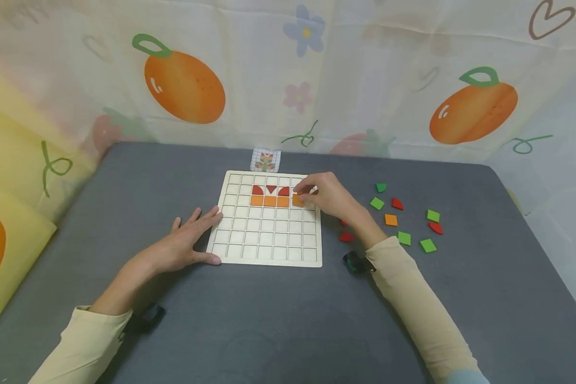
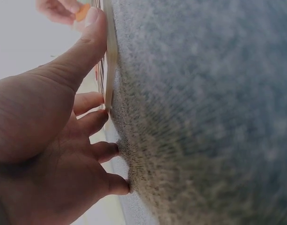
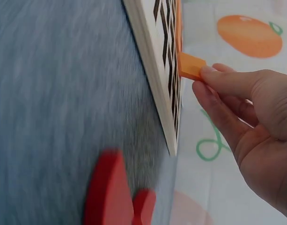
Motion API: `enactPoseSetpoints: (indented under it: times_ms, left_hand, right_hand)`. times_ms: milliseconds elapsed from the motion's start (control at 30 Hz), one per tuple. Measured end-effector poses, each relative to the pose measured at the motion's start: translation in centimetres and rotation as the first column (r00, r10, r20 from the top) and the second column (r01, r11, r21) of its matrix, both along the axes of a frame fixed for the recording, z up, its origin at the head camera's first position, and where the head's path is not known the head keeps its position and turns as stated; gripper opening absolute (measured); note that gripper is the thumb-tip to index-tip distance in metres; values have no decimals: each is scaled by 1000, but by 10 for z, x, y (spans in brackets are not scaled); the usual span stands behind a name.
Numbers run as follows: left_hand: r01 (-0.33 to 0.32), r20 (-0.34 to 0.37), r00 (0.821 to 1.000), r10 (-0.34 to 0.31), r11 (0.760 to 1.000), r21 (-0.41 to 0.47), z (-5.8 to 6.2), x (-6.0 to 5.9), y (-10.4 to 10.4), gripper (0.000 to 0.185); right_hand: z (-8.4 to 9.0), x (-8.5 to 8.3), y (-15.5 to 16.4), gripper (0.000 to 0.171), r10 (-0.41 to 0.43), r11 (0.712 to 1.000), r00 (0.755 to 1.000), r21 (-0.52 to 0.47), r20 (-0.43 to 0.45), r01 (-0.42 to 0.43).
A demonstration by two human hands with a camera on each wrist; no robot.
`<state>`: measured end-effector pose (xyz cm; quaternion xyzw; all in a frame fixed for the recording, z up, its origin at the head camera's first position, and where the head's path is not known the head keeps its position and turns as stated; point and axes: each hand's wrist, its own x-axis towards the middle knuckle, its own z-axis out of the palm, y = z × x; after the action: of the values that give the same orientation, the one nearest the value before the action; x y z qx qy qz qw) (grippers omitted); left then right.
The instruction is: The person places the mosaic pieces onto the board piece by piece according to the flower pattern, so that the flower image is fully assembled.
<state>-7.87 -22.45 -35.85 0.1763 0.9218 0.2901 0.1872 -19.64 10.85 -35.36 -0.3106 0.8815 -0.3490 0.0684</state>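
My right hand (image 1: 327, 194) pinches an orange square tile (image 3: 191, 65) between thumb and fingertips, at the upper right part of a pale grid board (image 1: 269, 256). In the head view that tile is just right of a row of three orange squares (image 1: 270, 201) set in the grid. Above the row sit two red quarter-round tiles (image 1: 257, 190) and a small red triangle (image 1: 271, 189). My left hand (image 1: 184, 242) rests spread at the board's left edge. In the left wrist view its thumb touches the board's rim (image 2: 111, 47) and its other fingertips reach the edge and the cloth.
Loose green squares (image 1: 428, 246), red quarter-round pieces (image 1: 397, 204) and one orange square (image 1: 391, 220) lie right of the board. A small printed pattern card (image 1: 265, 160) lies behind it. A patterned curtain (image 1: 374, 64) hangs beyond the grey tabletop (image 1: 269, 330).
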Motion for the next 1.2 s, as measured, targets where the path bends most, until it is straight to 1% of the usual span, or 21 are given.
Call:
enactPoseSetpoints:
  times_ms: [133,300,467,667,800,1033,1200]
  left_hand:
    - [-9,2,1000,9,1000,2,0,0,0,100]
    - [-8,3,1000,8,1000,6,1,-1,0,100]
    - [-3,1,1000,3,1000,13,1,-1,0,100]
    - [-2,-2,1000,2,1000,12,1,-2,1,100]
    - [-4,0,1000,4,1000,9,0,-2,2,100]
    - [-17,5,1000,17,1000,2,0,0,1,101]
    - [-17,6,1000,17,1000,1,-2,0,2,101]
  right_hand:
    - [-2,1,-10,17,40,998,998,-54,44,-38]
    - [-5,2,-23,14,77,995,996,-66,34,-74]
    - [-5,3,-34,15,77,996,996,-49,36,-75]
    - [-6,2,-44,14,65,998,998,-7,15,-65]
    - [-7,4,-48,14,53,999,998,-9,29,-53]
    - [-7,9,-53,16,96,995,995,8,28,-96]
    - [-8,11,-56,16,94,995,994,38,55,-96]
